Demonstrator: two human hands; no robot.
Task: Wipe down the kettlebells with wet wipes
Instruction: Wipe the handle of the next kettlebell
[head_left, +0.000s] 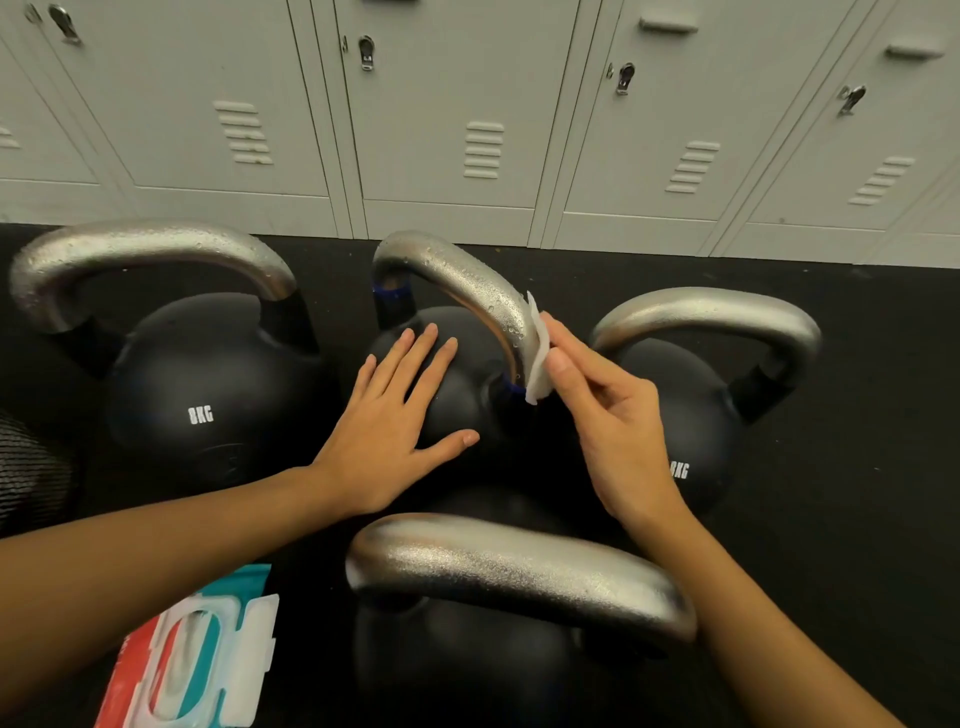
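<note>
The middle kettlebell (452, 384) stands at the centre of the view, a black ball with a silver handle (457, 280) beaded with water drops. The right hand (613, 415) pinches a white wet wipe (537, 358) between thumb and fingertips and holds it against the handle's right leg, just above where that leg meets the ball. The left hand (389, 415) lies flat on the ball at its 8 o'clock side, fingers straight and spread, gripping nothing.

Three more kettlebells crowd round it. One marked 8KG (208, 395) sits at 9 o'clock, its handle also wet. Another (701, 415) sits at 3 o'clock, partly hidden behind the right hand and wrist. The nearest (493, 623) stands at 6 o'clock, its silver handle crossing in front of the right forearm and covering the lower part of the middle ball.

All four rest on a black floor (857, 415). At 7 o'clock, under the left forearm, lies a wet wipe pack (197, 660) in red, white and teal, its white flap lid open. A dark mesh object (31, 467) shows at the left edge; what it is cannot be told.

Across 12 o'clock runs a row of pale grey lockers (467, 104) with vent slots and metal latches, standing at the floor's far edge.
</note>
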